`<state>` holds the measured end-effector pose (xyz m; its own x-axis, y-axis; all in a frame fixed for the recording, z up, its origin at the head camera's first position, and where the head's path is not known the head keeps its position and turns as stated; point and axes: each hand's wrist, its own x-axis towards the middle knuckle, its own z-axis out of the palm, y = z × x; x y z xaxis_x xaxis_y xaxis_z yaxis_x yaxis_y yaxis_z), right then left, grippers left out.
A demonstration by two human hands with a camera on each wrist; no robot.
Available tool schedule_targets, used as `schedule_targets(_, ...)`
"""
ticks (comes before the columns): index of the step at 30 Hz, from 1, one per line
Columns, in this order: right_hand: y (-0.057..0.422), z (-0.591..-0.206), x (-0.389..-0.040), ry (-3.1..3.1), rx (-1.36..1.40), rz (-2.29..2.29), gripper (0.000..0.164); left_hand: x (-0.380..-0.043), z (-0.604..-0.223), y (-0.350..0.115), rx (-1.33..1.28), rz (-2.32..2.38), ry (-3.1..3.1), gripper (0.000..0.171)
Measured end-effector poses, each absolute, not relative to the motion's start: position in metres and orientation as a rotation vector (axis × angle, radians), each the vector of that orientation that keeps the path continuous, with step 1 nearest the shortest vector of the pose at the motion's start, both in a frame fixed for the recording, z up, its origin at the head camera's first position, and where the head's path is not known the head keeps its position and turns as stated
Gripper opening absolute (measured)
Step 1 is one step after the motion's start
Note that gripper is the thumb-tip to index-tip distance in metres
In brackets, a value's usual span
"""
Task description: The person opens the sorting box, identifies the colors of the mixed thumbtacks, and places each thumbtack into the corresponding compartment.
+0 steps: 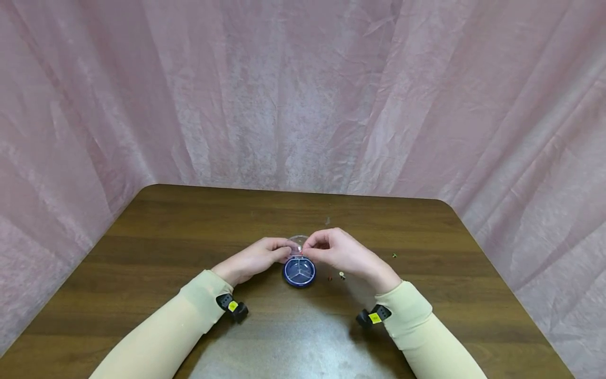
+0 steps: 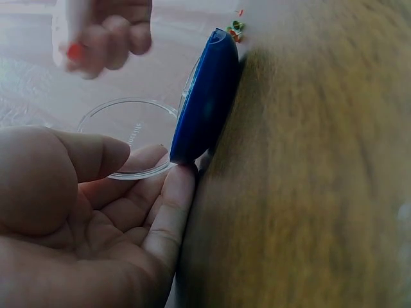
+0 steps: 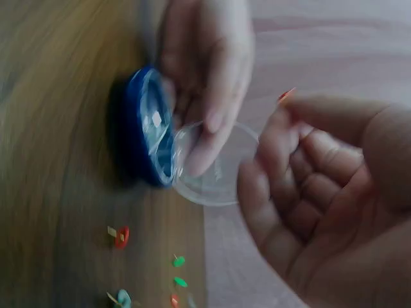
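Observation:
A small round blue case [image 1: 299,285] lies on the table, its inside split by clear dividers into three compartments. Its clear round lid [image 2: 133,133] is swung up and back from the hinge. My left hand [image 1: 265,257] holds that lid, thumb on one side and fingers behind it, with one finger against the case's edge. Beside the lid, my right hand [image 1: 343,253] pinches a tiny red-headed paper fastener [image 3: 286,95] between thumb and index finger. Its legs are hidden by the fingertips. Whether the compartments hold anything is hard to tell.
Loose fasteners lie right of the case: a red one [image 3: 122,237], a pale one [image 3: 123,298] and green ones [image 3: 178,261]. Another green fastener [image 1: 394,255] sits farther right. Behind the wooden table [image 1: 199,221] hangs a pink curtain [image 1: 303,95].

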<state>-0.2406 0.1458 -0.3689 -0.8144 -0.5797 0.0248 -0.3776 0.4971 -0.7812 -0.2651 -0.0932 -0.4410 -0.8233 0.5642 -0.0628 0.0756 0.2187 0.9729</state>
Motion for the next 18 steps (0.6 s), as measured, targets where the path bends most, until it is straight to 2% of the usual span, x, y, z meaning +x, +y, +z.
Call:
schedule_targets(2, 0.141, -0.370, -0.240, 2.727, -0.873, -0.930, 0.008, -0.265, -0.442, -0.093, 0.592, 1.636, 2.099, 0.032)
schedule_targets(7, 0.132, -0.379, -0.239, 2.997, -0.930, -0.456, 0.006, -0.263, -0.442, -0.094, 0.571, 1.631, 2.117, 0.034)
schedule_targets(18, 0.125, -0.396, -0.238, 3.107, -1.070, -0.210, 0.005, -0.267, -0.441, -0.094, 0.596, 1.641, 2.068, 0.032)
